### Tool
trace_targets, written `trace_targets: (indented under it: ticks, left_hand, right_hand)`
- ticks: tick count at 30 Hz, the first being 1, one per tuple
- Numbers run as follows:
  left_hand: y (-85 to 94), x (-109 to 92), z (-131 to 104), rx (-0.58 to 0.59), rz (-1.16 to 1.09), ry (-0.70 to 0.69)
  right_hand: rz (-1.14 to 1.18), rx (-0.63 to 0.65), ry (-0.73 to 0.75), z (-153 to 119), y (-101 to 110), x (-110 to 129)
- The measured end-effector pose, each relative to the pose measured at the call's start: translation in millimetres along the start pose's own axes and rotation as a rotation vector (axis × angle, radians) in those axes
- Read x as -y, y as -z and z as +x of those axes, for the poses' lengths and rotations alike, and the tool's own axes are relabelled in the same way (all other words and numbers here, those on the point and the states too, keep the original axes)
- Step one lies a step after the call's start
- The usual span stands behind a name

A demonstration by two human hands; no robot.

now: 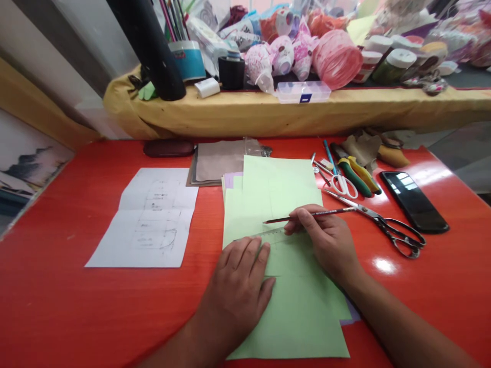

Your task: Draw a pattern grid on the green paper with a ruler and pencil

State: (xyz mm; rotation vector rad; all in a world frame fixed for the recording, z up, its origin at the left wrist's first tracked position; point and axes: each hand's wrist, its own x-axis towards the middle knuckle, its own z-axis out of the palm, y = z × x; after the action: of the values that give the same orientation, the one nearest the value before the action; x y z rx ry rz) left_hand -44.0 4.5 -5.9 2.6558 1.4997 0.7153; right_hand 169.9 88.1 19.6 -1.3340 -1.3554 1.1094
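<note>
Pale green paper sheets [295, 301] lie overlapped on the red table, with thin pencil lines drawn on them. A clear ruler [274, 236] rests slightly tilted across the green paper. My left hand [241, 281] lies flat, fingers stretched, its tips over the ruler's left end. Between the fingers of my right hand [326, 235] is a dark red pencil [280, 221], its point to the left just above the ruler. My right fingertips are close to the ruler's right end; whether they touch it I cannot tell. Left of the green paper lies a creased white sheet with a drawn pattern [153, 220].
Right of the paper lie large scissors [387, 227], a phone [414, 202], white-handled scissors [343, 186] and green-yellow pliers [356, 174]. Behind are brown sheets [218, 161] and a dark case [169, 148]. A cluttered ledge [230, 115] holds jars, a pen cup and a black tube.
</note>
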Motion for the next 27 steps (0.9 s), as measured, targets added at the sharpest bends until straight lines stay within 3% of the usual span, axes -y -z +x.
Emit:
trace_targets:
  ticks: [5, 14, 27]
  left_hand:
    - [-0.3, 0, -1, 0.005, -0.001, 0.01]
    - [2.9, 2, 1, 0.014, 0.043, -0.035]
    - [24.3, 19, 13, 0.153, -0.084, 0.035]
  right_hand:
    - [0.056, -0.039, -0.008, 1, 5, 1]
    - [0.171, -0.308, -0.044, 12, 24, -9]
    - [0.338, -0.235, -0.11, 16, 29, -17]
